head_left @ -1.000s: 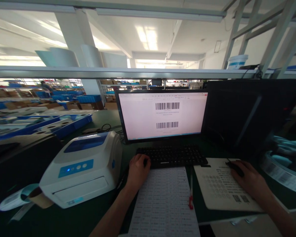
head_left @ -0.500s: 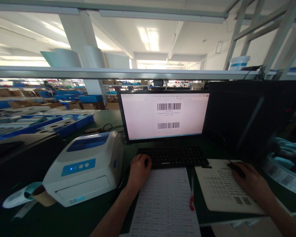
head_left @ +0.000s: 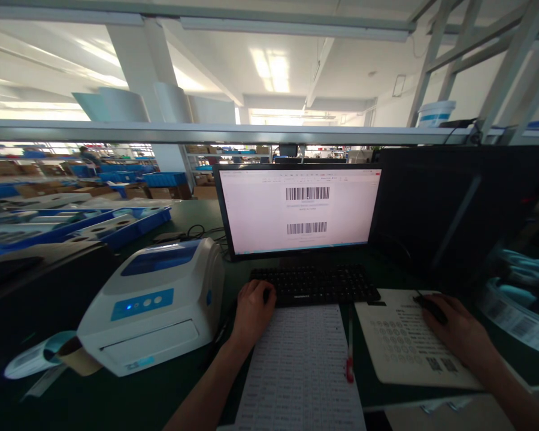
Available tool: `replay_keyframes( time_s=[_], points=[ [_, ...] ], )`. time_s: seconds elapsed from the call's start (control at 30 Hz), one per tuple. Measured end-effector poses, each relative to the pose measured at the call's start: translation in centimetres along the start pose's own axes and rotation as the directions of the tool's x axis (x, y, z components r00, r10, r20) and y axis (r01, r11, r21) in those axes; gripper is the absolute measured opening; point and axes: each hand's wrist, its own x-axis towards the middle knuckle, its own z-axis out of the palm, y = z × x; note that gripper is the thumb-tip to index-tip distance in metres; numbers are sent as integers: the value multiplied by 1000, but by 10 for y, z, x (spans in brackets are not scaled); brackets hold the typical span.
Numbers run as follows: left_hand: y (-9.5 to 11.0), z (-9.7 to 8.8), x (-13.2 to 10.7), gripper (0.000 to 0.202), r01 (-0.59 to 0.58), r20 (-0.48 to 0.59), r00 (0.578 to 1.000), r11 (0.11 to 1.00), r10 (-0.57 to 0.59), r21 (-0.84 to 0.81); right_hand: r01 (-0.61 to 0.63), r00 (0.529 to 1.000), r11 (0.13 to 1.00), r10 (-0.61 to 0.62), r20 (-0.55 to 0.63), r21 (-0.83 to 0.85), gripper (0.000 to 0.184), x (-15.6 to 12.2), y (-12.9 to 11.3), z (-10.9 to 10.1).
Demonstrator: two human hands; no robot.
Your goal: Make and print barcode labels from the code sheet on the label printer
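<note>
My left hand [head_left: 251, 311] rests with curled fingers on the left end of a black keyboard [head_left: 318, 284]. My right hand [head_left: 456, 332] is wrapped over a black mouse [head_left: 429, 305] that sits on a white printed card [head_left: 408, 347] used as a pad. In front of me a monitor [head_left: 299, 209] shows a white page with two barcodes. A sheet of small printed labels [head_left: 300, 371] lies between my arms, below the keyboard.
A white label printer [head_left: 155, 305] with a blue lid stands at the left, a label roll [head_left: 49, 356] beside it. A red-tipped pen [head_left: 349, 353] lies right of the sheet. A dark panel [head_left: 453, 209] stands at the right. Blue trays [head_left: 94, 227] sit far left.
The view shifted slightly to the left between the earliest frame and now. Both hands have stayed where they were on keyboard and mouse.
</note>
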Motion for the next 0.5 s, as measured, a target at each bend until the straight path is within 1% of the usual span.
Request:
replay_keyframes(
  time_s=[0.23, 0.5],
  points=[
    [-3, 2, -1, 12, -6, 0, 1000, 1000, 6, -4, -33, 999, 999, 33, 22, -9, 59, 2, -2, -2],
    [-1, 0, 0, 12, -2, 10, 1000, 1000, 2, -2, -32, 999, 999, 32, 0, -29, 58, 1, -4, -4]
  ],
)
